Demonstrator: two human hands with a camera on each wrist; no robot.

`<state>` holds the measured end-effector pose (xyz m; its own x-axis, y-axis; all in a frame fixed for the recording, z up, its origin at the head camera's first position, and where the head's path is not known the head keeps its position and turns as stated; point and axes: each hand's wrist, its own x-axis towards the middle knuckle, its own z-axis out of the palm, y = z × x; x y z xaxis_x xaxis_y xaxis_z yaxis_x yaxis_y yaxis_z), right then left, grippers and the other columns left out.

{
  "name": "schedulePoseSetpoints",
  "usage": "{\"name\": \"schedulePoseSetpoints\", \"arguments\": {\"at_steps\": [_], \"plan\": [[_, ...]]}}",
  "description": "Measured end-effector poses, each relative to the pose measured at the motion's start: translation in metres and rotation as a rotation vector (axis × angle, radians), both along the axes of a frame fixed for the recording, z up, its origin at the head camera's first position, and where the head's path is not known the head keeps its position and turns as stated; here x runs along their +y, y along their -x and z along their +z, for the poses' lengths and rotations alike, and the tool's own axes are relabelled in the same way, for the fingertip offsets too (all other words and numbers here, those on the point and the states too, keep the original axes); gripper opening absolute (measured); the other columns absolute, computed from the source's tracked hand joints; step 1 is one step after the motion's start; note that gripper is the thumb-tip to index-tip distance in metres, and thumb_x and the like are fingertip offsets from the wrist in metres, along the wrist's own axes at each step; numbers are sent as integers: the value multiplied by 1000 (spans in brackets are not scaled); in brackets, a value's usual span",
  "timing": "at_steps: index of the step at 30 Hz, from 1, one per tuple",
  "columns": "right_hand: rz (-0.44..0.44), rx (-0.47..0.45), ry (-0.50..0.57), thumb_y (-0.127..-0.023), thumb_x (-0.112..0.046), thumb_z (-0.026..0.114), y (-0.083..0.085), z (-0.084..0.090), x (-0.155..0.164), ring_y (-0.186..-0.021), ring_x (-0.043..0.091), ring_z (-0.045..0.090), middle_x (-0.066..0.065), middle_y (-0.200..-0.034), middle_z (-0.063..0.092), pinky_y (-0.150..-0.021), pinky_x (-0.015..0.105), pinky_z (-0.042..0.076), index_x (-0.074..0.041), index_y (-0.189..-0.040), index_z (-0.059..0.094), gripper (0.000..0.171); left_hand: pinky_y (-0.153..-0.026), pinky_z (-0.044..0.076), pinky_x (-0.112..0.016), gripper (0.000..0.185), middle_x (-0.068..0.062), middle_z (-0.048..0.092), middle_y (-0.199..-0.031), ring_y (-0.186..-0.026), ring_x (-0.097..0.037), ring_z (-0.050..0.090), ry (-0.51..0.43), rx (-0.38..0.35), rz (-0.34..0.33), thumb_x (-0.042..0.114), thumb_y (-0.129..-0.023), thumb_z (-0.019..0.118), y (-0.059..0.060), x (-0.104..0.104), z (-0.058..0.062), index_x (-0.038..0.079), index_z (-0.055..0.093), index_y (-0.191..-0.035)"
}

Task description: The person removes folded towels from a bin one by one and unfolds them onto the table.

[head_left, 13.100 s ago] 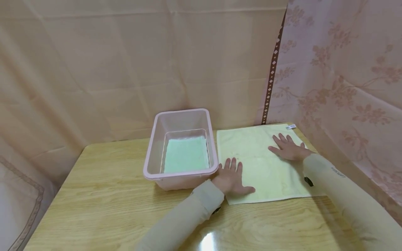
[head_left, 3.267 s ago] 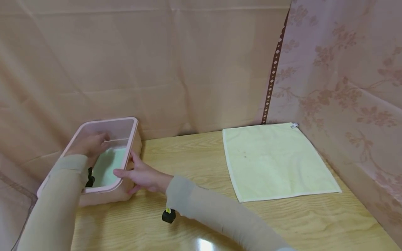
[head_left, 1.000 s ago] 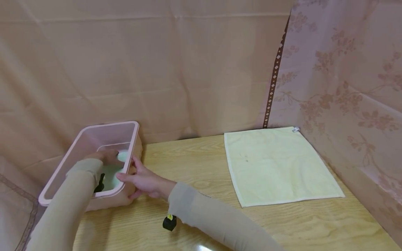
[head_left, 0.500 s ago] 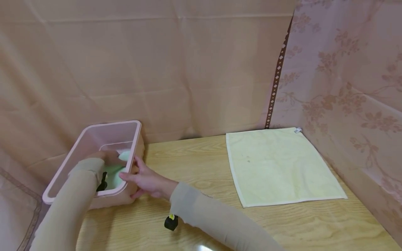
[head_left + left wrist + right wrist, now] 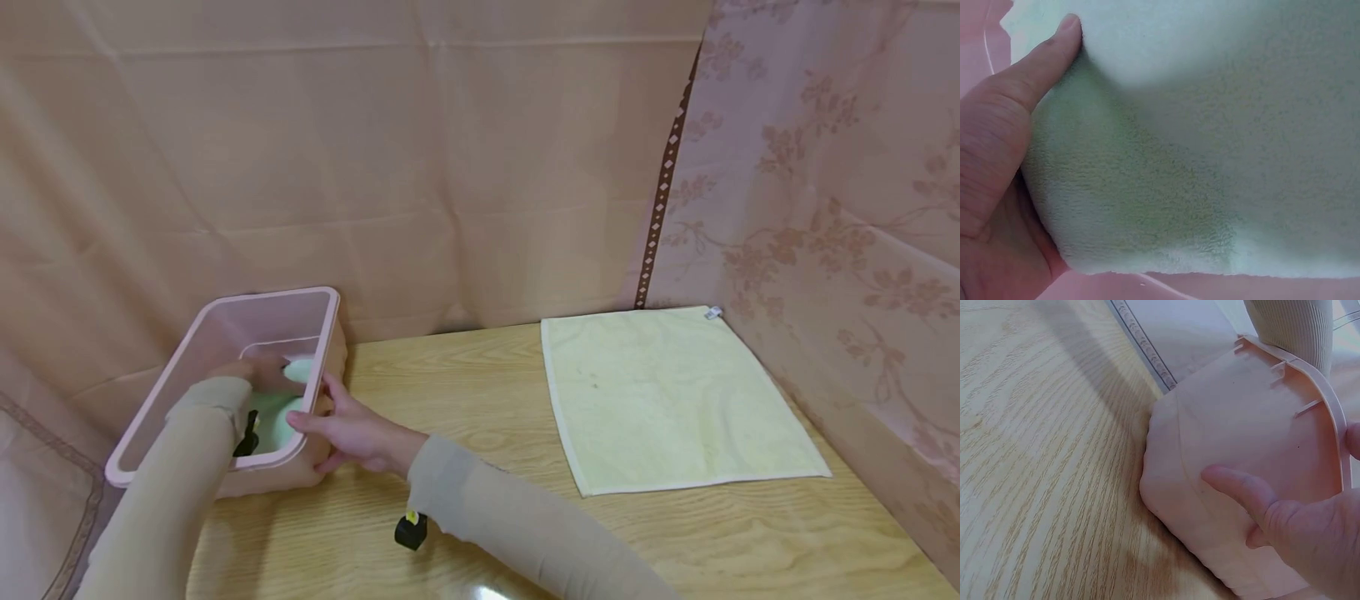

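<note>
A pink plastic bin (image 5: 217, 333) stands at the table's left. Inside it lies a pale green towel (image 5: 283, 414). My left hand (image 5: 264, 372) reaches into the bin and grips the green towel (image 5: 1210, 156), thumb (image 5: 1038, 69) on top and the other fingers hidden under the cloth. My right hand (image 5: 324, 410) holds the bin's near right corner. Its thumb (image 5: 1241, 487) presses the outer wall of the bin (image 5: 1235, 419) and a fingertip hooks over the rim. A pale yellow towel (image 5: 667, 400) lies spread flat at the right.
The wooden table (image 5: 465, 392) runs between bin and yellow towel. Beige cloth hangs behind and at the left, and a floral curtain (image 5: 825, 208) hangs close along the right edge. A small black tab (image 5: 410, 530) hangs at my right sleeve.
The bin has gone from beside the yellow towel to the table's left, and both hands left the yellow towel. In the last second my left hand bunches the green towel up slightly.
</note>
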<state>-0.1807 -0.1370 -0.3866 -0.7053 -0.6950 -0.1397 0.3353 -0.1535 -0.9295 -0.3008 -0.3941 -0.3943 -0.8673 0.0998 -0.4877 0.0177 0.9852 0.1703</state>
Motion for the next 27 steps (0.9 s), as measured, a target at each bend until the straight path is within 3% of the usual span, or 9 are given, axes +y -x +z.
{"name": "schedulePoseSetpoints", "arguments": {"at_steps": [5,9,13,19,27], "plan": [[9,-2,-8,-102,-22,64,1,-1,1,-114,28,58,-3,-144,38,-76,62,56,-42,-146,36,56,-78,44,-38,92,-15,61,-104,-92,-29,55,17,37,-22,72,-76,74,8,-7,-6,-4,64,-126],[19,3,-4,-102,-21,63,1,-1,2,-113,28,59,2,-142,40,-76,62,56,-42,-147,35,56,-70,43,-35,90,-13,60,-95,-83,-27,55,25,53,-51,73,-76,73,14,-11,-11,-6,67,-120],[28,1,-2,-103,-22,63,0,0,3,-113,27,59,0,-141,40,-78,61,56,-42,-147,34,57,-65,42,-32,100,-11,59,-91,-79,-24,55,11,63,-57,80,-70,72,19,-16,-16,-8,66,-118],[21,-5,-7,-102,-23,63,1,0,2,-113,28,59,1,-141,40,-78,62,55,-42,-147,34,57,-69,44,-33,105,-13,60,-98,-85,-27,56,-40,65,-25,80,-69,73,15,-14,-13,-9,63,-124],[7,-11,-12,-102,-23,63,2,-1,0,-114,30,58,2,-141,41,-78,64,55,-43,-147,35,56,-69,42,-34,89,-14,60,-97,-85,-27,53,32,95,-76,74,-80,68,8,-5,-2,-7,66,-119]]}}
